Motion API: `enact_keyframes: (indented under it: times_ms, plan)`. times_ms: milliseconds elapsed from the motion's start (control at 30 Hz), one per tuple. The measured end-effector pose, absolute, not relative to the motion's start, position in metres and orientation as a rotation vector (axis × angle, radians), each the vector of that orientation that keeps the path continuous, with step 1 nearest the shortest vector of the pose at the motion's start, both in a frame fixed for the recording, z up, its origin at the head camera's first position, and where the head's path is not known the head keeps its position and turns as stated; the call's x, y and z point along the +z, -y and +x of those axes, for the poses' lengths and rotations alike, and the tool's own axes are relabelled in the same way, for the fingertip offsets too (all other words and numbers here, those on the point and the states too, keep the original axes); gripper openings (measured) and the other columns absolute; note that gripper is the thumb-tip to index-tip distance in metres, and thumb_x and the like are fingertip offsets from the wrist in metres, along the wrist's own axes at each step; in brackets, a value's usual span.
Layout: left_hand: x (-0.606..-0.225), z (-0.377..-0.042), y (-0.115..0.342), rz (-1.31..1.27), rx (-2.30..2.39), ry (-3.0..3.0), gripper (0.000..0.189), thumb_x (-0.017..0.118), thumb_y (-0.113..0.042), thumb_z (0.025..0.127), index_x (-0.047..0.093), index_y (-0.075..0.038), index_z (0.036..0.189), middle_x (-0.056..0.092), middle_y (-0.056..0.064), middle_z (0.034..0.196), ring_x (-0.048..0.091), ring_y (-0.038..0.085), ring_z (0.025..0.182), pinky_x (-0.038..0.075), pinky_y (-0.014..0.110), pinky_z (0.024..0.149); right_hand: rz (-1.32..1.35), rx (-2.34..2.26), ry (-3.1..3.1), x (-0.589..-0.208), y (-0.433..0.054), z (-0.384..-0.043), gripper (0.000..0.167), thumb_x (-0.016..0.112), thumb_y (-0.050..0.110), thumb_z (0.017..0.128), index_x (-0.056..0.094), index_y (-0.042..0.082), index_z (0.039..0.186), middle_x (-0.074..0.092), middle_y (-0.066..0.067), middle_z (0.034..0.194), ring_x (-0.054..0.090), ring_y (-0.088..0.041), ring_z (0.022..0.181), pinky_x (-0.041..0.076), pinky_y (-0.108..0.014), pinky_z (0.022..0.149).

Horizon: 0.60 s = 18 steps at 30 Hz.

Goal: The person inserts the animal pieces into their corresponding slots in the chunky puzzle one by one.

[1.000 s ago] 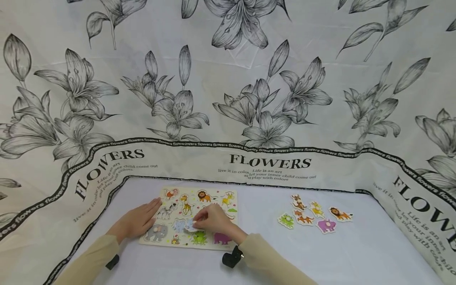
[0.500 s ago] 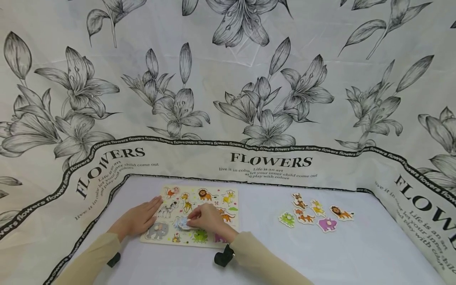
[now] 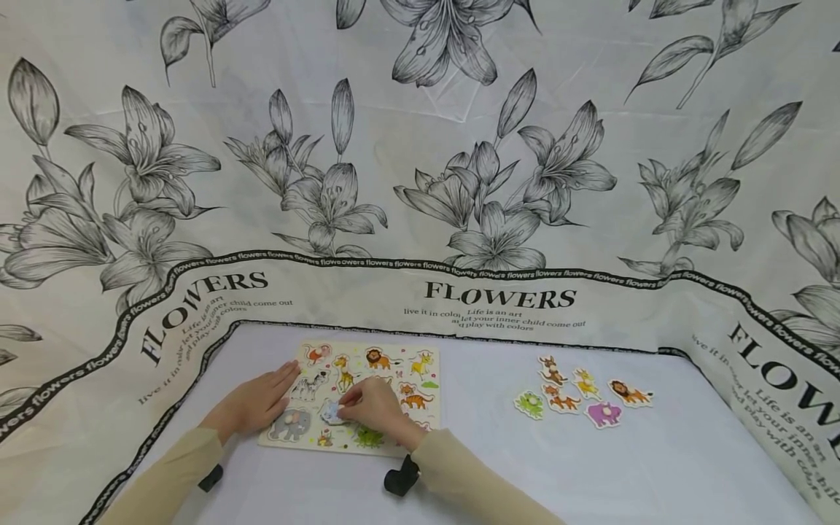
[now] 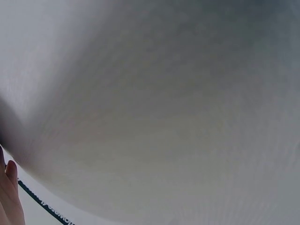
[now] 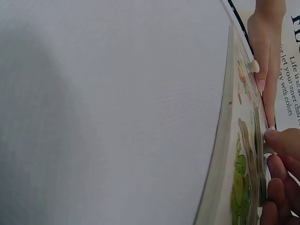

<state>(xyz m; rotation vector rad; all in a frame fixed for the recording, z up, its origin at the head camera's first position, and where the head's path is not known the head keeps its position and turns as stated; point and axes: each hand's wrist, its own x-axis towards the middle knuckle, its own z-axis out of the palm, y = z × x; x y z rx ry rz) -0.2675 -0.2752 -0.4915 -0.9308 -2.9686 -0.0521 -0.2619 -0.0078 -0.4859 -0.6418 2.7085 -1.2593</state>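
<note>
A puzzle board (image 3: pixel 348 350) with animal pictures lies on the white table in the head view. My left hand (image 3: pixel 258 405) rests along its left edge, fingers extended. With thumb and fingertips, my right hand (image 3: pixel 375 410) pinches a light-blue puzzle piece (image 3: pixel 330 411) by its small knob. That piece covers the board's blue animal picture; its exact seating is hidden. From the side, the right wrist view shows the fingers (image 5: pixel 283 143) at the knob and the board's edge (image 5: pixel 220 140). A grey elephant piece (image 3: pixel 290 425) lies just below my left fingers. Mostly blurred sleeve fills the left wrist view.
Several loose animal pieces lie right of the board, among them a green frog (image 3: pixel 529 404), a purple hippo (image 3: pixel 602 414) and a lion (image 3: pixel 630 392). A flower-printed cloth (image 3: pixel 499 240) rises behind and beside the table.
My right hand has shifted a little left with the light-blue piece, which has come over the blue picture on the board. My left hand stays in place.
</note>
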Motion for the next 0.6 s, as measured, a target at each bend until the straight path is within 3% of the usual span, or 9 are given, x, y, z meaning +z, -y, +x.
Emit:
enact_keyframes:
  times_ms: [600]
  plan:
    - [-0.4901,-0.265,0.2746,-0.93,-0.079,2.961,0.055,0.043,-0.025,0.1,0.035,0.006,0.144,0.034,0.021,0.153,0.035,0.037,0.14,0.036,0.047,0.113,-0.614,-1.255,-2.755,-0.4835,0.0169,-0.2551,0.011,0.08,0.018,0.077,0.076,0.01,0.083,0.071,0.005,0.071,0.054,0.005,0.056,0.045,-0.012,0.053]
